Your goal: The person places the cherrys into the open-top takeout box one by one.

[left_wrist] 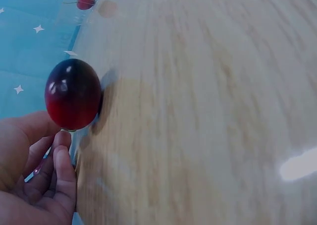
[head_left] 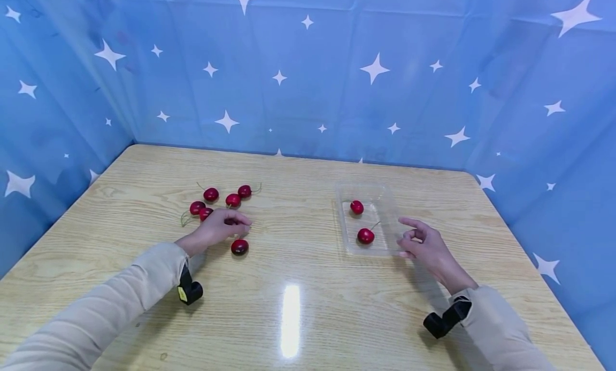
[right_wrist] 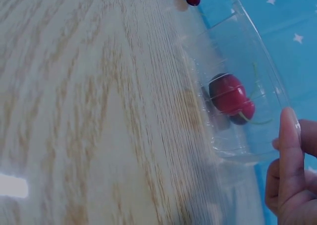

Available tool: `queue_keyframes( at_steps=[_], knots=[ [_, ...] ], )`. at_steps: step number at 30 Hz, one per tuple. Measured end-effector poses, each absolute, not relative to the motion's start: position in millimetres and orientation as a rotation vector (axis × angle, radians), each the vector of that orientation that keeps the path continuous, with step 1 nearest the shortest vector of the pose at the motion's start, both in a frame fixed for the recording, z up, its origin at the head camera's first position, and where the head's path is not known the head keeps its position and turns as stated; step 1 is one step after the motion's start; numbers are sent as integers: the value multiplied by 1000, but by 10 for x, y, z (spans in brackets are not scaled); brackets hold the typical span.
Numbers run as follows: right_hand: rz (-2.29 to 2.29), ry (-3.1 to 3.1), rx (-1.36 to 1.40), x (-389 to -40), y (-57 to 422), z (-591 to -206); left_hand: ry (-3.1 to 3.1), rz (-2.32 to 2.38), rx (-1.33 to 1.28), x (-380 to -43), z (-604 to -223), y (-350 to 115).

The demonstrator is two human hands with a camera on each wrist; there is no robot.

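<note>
- Five cherries (head_left: 210, 194), some stemmed, cluster against and beyond the left hand (head_left: 220, 229); a careless wrist might scatter them.
- The left hand's fingers curl at the near cherry (head_left: 239, 247)'s stem end; whether they pinch it, I cannot tell. A weak hold could let it roll.
- The clear tray (head_left: 385, 221) contains two cherries (head_left: 366, 236); its wall obstructs a low carry.
- The right hand (head_left: 430, 250) pinches the tray's edge; uneven pressure could tip it.

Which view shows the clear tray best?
The right wrist view: the clear tray looks closest and largest there. The head view shows it smaller, from above; the left wrist view, only a faint part.
</note>
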State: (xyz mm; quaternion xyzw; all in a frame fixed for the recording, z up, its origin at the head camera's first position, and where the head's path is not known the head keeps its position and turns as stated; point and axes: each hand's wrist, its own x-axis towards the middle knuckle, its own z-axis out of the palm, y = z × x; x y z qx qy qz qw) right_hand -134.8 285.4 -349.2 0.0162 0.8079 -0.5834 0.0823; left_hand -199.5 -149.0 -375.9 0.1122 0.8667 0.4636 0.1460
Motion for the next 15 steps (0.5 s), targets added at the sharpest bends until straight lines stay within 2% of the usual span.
queue_keyframes(
  at_steps=[15],
  knots=[
    [-1721,2441,56,-1354,2855,-3506,2479,1319,369,-2021,-3738,-1530]
  ],
)
